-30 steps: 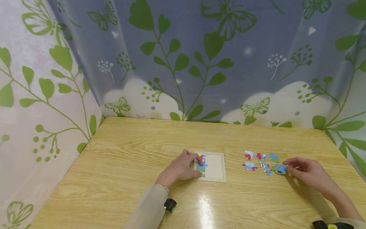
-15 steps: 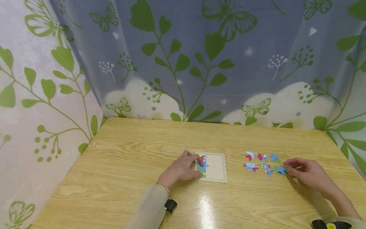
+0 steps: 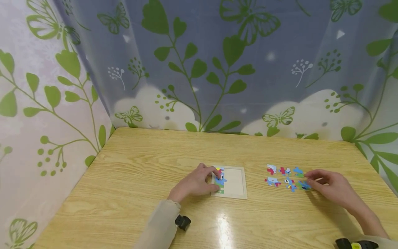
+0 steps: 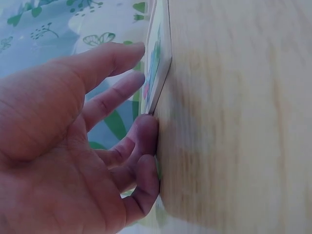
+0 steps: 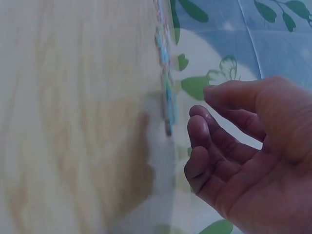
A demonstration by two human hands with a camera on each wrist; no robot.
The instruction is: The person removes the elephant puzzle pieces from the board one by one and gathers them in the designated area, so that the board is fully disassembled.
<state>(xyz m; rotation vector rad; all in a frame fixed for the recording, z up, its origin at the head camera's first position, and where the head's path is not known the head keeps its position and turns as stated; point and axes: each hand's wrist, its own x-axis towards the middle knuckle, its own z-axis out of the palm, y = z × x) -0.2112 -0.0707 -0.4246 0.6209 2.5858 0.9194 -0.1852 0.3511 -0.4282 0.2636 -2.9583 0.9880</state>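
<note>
A square wooden puzzle tray point(image 3: 235, 181) lies flat near the table's middle. Several joined jigsaw pieces point(image 3: 221, 181) fill its left side, showing a blue figure with an eye over green. My left hand point(image 3: 194, 181) reaches across the tray's left edge, thumb and index finger spread over those pieces; in the left wrist view its lower fingers rest by the tray's rim point(image 4: 163, 78). On the right, my right hand point(image 3: 331, 186) hovers beside the blue-green jigsaw piece point(image 3: 304, 185), fingers loosely bent. In the right wrist view nothing lies between thumb and fingers.
Loose jigsaw pieces lie in two rows: a white-red piece point(image 3: 271, 169), a red one point(image 3: 284, 171) and a blue-green one point(image 3: 298, 171) behind, several in front. The wood-grain table point(image 3: 140, 166) meets a leaf-patterned curtain point(image 3: 199, 69) at the back.
My right hand has shifted slightly left, its fingertips now overlapping the nearest blue-green piece's right end. My left hand stays over the tray almost unmoved, its thumb a touch higher.
</note>
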